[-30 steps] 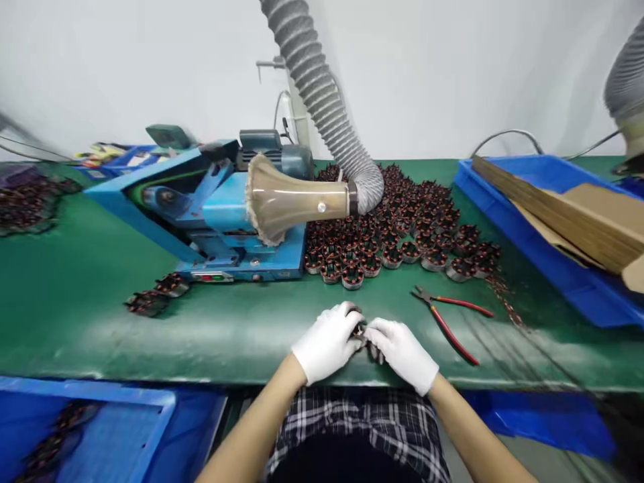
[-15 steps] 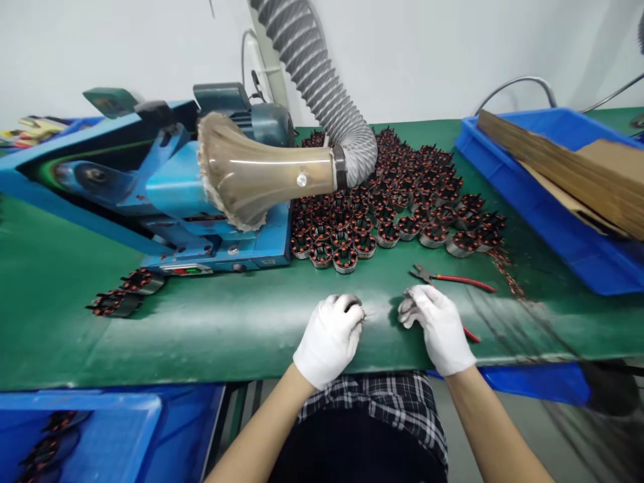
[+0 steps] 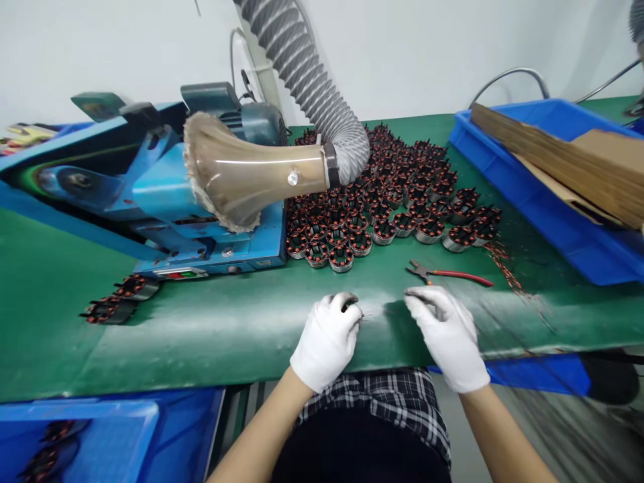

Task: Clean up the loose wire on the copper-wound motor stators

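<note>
My left hand (image 3: pixel 329 342), in a white glove, is closed in a pinch above the green bench, and a few thin wire ends (image 3: pixel 367 315) stick out from its fingertips. To its right, my gloved right hand (image 3: pixel 447 335) has its fingers curled toward the thumb; what they hold, if anything, I cannot make out. Red-handled pliers (image 3: pixel 427 272) lie just beyond the right hand, which hides part of them. Past both hands stand many wound motor stators (image 3: pixel 341 258), with copper coils and dark prongs, crowded together on the bench.
A blue machine (image 3: pixel 216 258) with a funnel-shaped hood (image 3: pixel 266 171) and grey hose (image 3: pixel 322 87) stands at left. Two stators (image 3: pixel 111 310) sit before it. A blue tray (image 3: pixel 533 215) holds cardboard at right, near copper wire scraps (image 3: pixel 508 268). Blurred dark streaks cross the lower right.
My right hand has moved slightly right and nearer to me, and its fingers have shifted. The left hand keeps its pinch. The whole view has shifted a little.
</note>
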`<control>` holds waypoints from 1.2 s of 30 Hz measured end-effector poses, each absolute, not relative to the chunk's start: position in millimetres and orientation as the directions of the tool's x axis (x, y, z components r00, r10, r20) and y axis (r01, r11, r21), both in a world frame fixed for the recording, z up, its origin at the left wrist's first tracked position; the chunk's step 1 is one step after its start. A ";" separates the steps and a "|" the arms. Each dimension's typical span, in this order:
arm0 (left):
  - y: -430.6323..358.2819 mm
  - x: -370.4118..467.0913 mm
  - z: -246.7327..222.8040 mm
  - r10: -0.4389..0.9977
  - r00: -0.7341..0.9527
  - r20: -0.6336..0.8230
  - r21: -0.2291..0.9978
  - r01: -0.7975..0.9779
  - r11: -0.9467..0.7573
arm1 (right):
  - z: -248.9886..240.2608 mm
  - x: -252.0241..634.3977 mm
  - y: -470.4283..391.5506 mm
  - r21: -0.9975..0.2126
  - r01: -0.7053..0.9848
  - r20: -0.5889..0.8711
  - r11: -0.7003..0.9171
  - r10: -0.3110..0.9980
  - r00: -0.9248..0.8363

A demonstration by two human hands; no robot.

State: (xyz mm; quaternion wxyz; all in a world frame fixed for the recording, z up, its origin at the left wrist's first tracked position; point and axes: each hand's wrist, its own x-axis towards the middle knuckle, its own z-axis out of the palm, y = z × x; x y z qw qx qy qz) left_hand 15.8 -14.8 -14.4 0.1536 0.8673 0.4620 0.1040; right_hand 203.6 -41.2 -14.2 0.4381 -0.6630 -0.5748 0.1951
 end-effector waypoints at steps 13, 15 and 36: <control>-13.3 13.3 -1.8 0.850 0.527 -0.009 0.468 0.753 -0.462 | -30.7 180.3 -21.0 -0.289 0.753 0.198 0.591 0.807 -0.557; -11.1 6.3 -1.4 0.872 0.488 0.021 0.566 0.713 -0.413 | -32.3 180.4 -20.9 -0.300 0.767 0.208 0.567 0.824 -0.528; -33.0 -12.7 17.2 0.914 0.299 0.275 0.821 0.422 -0.385 | 25.0 170.0 -35.2 -0.980 0.175 -0.128 -0.092 0.970 -0.209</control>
